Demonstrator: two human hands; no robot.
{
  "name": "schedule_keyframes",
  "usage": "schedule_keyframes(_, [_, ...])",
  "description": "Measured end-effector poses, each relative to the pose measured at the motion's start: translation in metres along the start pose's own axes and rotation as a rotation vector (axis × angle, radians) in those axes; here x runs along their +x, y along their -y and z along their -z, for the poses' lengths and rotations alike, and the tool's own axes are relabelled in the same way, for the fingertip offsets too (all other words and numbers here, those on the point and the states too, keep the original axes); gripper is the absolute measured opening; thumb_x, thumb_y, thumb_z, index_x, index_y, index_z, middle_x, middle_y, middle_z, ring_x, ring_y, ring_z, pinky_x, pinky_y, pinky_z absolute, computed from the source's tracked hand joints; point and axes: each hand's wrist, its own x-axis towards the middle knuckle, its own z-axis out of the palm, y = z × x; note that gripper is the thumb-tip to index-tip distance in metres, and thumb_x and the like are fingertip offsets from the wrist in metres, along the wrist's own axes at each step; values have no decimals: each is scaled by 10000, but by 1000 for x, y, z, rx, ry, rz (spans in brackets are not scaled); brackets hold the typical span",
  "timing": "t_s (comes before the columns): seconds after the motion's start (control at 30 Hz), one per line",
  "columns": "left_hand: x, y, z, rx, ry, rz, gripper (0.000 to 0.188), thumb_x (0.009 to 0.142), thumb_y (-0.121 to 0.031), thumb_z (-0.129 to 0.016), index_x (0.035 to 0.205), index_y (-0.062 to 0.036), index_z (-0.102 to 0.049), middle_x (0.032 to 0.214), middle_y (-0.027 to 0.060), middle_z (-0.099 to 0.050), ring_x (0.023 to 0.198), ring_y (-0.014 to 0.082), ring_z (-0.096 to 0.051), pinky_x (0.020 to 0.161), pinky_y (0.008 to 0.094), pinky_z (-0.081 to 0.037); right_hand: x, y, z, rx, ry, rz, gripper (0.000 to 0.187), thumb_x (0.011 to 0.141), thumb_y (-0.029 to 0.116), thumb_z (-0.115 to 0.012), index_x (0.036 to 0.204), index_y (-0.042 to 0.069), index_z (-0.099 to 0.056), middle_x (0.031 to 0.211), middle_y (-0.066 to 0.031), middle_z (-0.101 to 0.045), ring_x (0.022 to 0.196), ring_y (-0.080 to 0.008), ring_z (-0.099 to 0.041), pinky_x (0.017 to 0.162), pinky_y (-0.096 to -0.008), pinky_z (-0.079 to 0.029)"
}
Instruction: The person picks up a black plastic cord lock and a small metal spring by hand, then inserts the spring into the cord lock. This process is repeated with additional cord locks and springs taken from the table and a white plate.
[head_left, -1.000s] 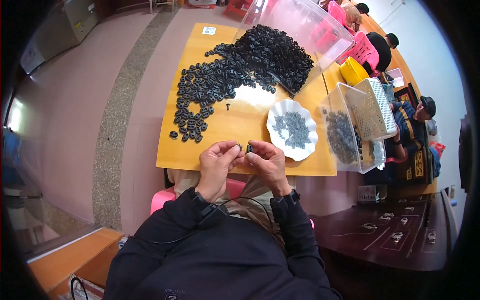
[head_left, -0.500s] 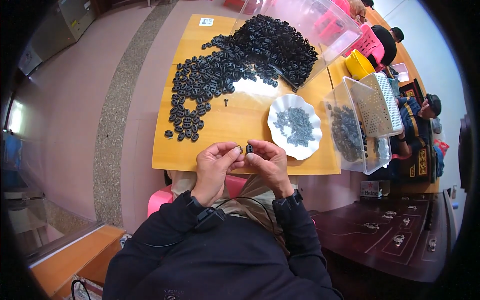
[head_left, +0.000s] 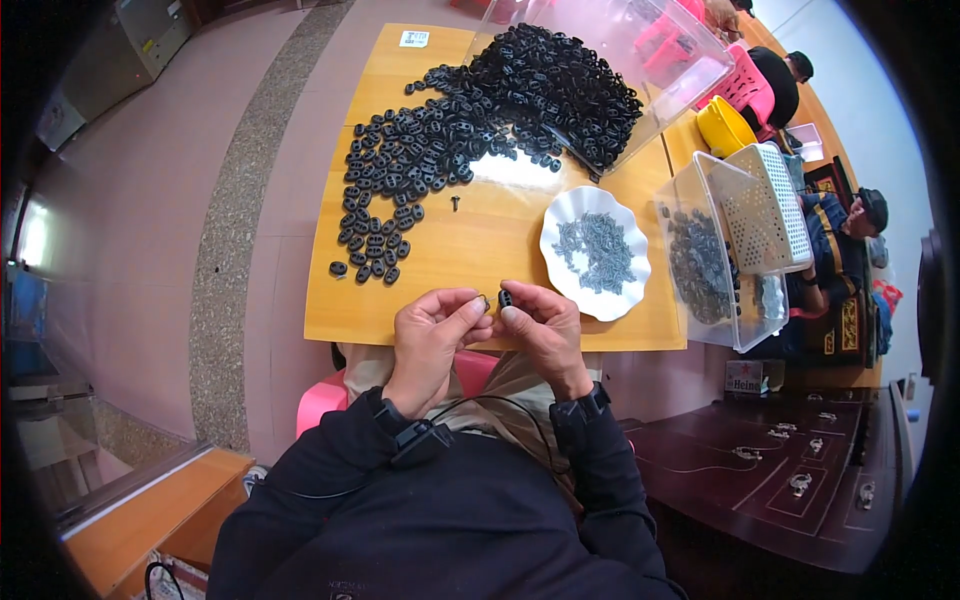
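Close to the table's front edge, my left hand [head_left: 437, 335] pinches a small brownish metal piece [head_left: 486, 302] between thumb and forefinger; its exact kind is too small to make out. Beside it, my right hand [head_left: 545, 330] grips a black oval two-hole cord lock [head_left: 505, 299], held upright between thumb and fingers. The two pieces are close but apart. Right of my hands, a white scalloped plate [head_left: 637, 292] holds many tiny grey metal pieces [head_left: 600, 255], like springs. A large heap of black cord lock parts [head_left: 550, 90] spreads across the far and left side of the table.
A tipped clear bin [head_left: 680, 70] stands behind the heap. One dark loose part [head_left: 456, 203] lies mid-table. At right are a clear box [head_left: 735, 335] with black parts, a white perforated basket [head_left: 765, 215] and a yellow tub [head_left: 725, 128]. Other people [head_left: 850, 225] sit beyond.
The view has shifted slightly. Both hands keep their pinch grips, with the two small pieces still close together.
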Motion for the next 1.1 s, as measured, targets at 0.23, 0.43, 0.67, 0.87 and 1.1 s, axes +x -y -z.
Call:
schedule_keyframes(0.23, [-2, 0, -1, -16, 19, -18, 118, 891, -26, -614, 1002, 14, -609, 894, 96, -668, 769, 140, -656, 704, 239, -560, 0, -4, 0, -28, -10, 32, 319, 882, -19, -610, 1196, -45, -566, 952, -110, -670, 828, -173, -671, 764, -295, -574])
schedule_keyframes(0.43, [0, 3, 0, -54, 27, -62, 148, 877, -24, -638, 1013, 32, -621, 891, 86, -671, 772, 127, -646, 730, 240, -540, 0, -1, -7, 32, -20, 12, 302, 859, -34, -636, 1157, -49, -592, 937, -84, -668, 822, -134, -653, 743, -267, -565])
schedule_keyframes(0.67, [1, 3, 3, -21, 27, -54, 132, 879, -22, -631, 1001, 27, -618, 899, 107, -674, 773, 138, -652, 724, 239, -548, -3, -2, -11, -185, -73, 93, 257, 845, -33, -654, 1100, -45, -625, 885, -38, -649, 762, -80, -615, 666, -207, -522])
schedule_keyframes(0.87, [0, 4, 3, 1, 24, -45, 118, 889, -14, -612, 1000, 27, -609, 923, 127, -674, 800, 155, -663, 739, 246, -561, -5, -3, -9, -268, -76, 126, 272, 838, -45, -661, 1107, -44, -623, 933, -56, -658, 815, -97, -628, 702, -210, -516])
schedule_keyframes(1.1, [0, 3, 2, 36, 41, -55, 125, 892, -15, -607, 1008, 31, -601, 927, 130, -673, 821, 159, -664, 759, 262, -561, -2, -8, -4, -347, -99, 227, 253, 809, -19, -693, 1059, -38, -652, 836, -27, -632, 726, -64, -577, 623, -199, -466])
